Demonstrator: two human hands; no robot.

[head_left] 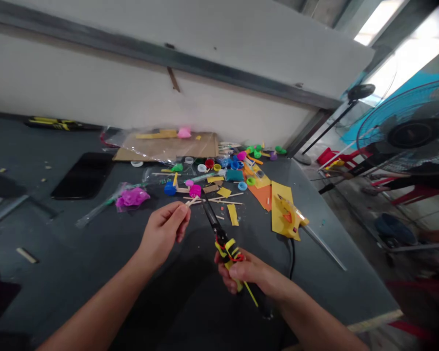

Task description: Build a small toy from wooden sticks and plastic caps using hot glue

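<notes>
Head view: I'm watching left grip [164,235] closing on small wooden sticks [192,201], held above table [76,273]. Right grip [237,273] closing around taped-handle cutters [223,241], black blades [207,209] pointing just beside sticks. Risks: blades slipping and nicking left fingers; sticks snapping under pressure, bits flying toward yellow glue gun [286,217].

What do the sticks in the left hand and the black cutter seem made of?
The sticks look like bare pale wood, matte and unpainted. The black cutter seems dull metal; its handle shows yellow and red wrapping, perhaps tape.
</notes>
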